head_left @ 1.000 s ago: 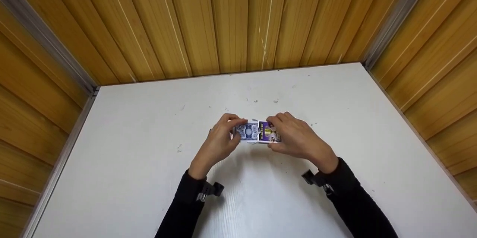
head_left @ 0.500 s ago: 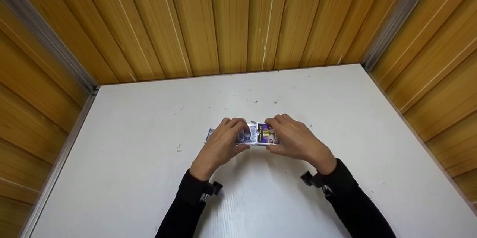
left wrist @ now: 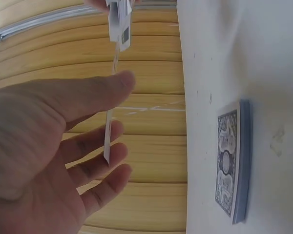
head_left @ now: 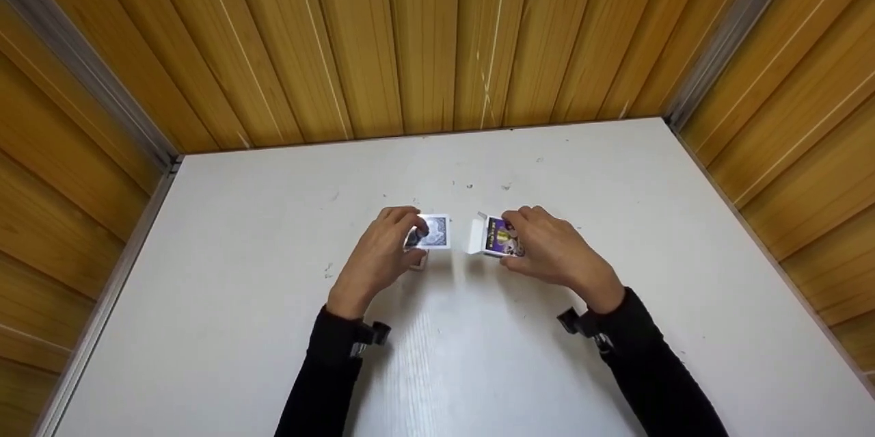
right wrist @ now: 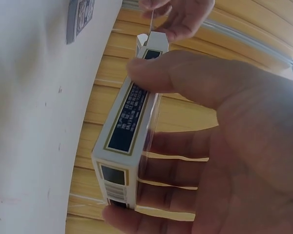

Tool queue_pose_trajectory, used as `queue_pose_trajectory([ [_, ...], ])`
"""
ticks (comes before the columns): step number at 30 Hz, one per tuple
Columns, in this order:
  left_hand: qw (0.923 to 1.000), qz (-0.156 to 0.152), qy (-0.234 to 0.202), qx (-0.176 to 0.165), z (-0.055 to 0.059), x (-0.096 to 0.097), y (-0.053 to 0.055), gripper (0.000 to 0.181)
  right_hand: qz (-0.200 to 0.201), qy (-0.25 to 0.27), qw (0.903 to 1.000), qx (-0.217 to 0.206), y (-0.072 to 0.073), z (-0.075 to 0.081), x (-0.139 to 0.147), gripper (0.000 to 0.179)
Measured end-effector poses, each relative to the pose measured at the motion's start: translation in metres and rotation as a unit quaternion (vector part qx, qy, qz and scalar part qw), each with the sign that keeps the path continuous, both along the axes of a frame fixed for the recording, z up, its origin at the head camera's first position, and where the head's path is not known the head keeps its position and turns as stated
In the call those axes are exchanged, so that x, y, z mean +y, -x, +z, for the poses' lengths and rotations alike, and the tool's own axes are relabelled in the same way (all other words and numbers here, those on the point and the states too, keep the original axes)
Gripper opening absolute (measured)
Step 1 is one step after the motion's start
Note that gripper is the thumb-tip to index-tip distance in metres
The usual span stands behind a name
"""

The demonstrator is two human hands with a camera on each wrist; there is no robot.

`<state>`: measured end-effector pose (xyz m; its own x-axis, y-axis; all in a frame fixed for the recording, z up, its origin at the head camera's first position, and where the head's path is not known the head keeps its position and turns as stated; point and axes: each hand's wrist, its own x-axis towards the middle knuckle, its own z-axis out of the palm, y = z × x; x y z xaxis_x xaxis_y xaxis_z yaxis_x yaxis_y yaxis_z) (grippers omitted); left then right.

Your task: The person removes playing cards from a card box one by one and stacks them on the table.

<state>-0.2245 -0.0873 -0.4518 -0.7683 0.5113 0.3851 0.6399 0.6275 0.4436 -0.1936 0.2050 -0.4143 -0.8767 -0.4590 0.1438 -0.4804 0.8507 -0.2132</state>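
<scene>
In the head view my left hand pinches a thin blue-and-white playing card between thumb and fingers. The left wrist view shows this card edge-on. Below the hand, a deck of playing cards lies on the table with its patterned back up; the hand hides most of it from the head camera. My right hand grips a purple-and-white card box above the table, thumb on one narrow side and fingers on the other. The box's open end, with a white flap folded out, faces the card across a small gap.
The white table has a few dark scuffs and is bounded by wood-panelled walls at the back and sides. Grey metal strips run along the corners. Each black sleeve carries a small wrist camera.
My left hand has drawn left, away from the box, with a card between its fingers. The card, earlier at the box's mouth, is now apart from it. The right hand has shifted slightly right.
</scene>
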Motion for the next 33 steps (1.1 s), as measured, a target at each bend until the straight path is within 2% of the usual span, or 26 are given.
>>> queue_pose_trajectory([
  [6, 0.9979, 0.039, 0.011, -0.051, -0.008, -0.014, 0.007, 0.032, -0.018, -0.012, 0.9995, -0.023, 0.004, 0.001, 0.006, 0.064],
  [14, 0.9904, 0.059, 0.047, -0.116, -0.021, -0.017, 0.014, 0.030, -0.032, -0.020, 0.9977, -0.057, 0.006, 0.002, 0.011, 0.067],
  [21, 0.9883, 0.051, 0.049, -0.135, -0.032, -0.019, 0.014, 0.031, -0.031, -0.021, 0.9960, -0.082, 0.004, 0.000, 0.011, 0.064],
  [28, 0.9833, 0.054, 0.048, -0.167, -0.035, -0.021, 0.015, 0.034, -0.031, -0.011, 0.9952, -0.092, 0.005, -0.001, 0.009, 0.061],
  [33, 0.9820, 0.058, 0.046, -0.174, -0.037, -0.019, 0.015, 0.033, -0.029, -0.011, 0.9946, -0.099, 0.004, -0.002, 0.009, 0.060],
])
